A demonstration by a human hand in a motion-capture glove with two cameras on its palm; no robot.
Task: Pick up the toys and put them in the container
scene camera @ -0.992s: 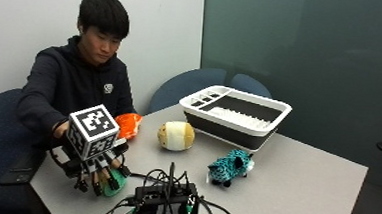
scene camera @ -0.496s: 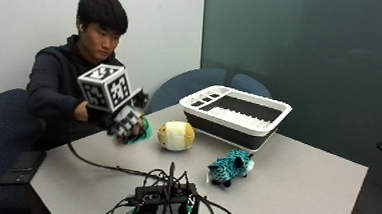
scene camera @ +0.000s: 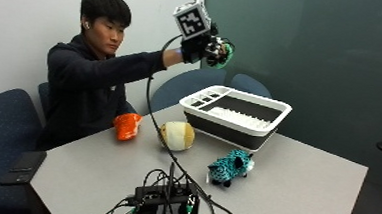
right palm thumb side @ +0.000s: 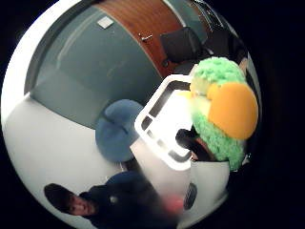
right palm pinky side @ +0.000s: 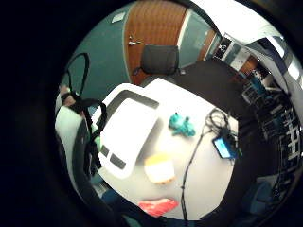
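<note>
My gloved right hand (scene camera: 201, 48) is raised high above the near end of the white container (scene camera: 238, 115) and grips a green plush toy (scene camera: 224, 55). That toy (right palm thumb side: 223, 110), green with an orange patch, fills much of the thumb side palm view, with the container (right palm thumb side: 162, 125) below it. On the table lie a round cream plush ball (scene camera: 176, 135), an orange toy (scene camera: 127, 125) and a teal spotted plush animal (scene camera: 231, 167). The little finger side view shows the container (right palm pinky side: 127, 126), teal animal (right palm pinky side: 181, 125), ball (right palm pinky side: 159, 169) and orange toy (right palm pinky side: 157, 206) from above.
A black box with a tangle of cables (scene camera: 167, 205) sits at the table's front edge. A dark phone (scene camera: 20, 167) lies at the left corner. Blue chairs (scene camera: 186, 85) stand behind the table, which has bare room to the right of the teal animal.
My hand has lifted the green toy from the table's left side, carried it up and to the right, and now holds it high over the container.
</note>
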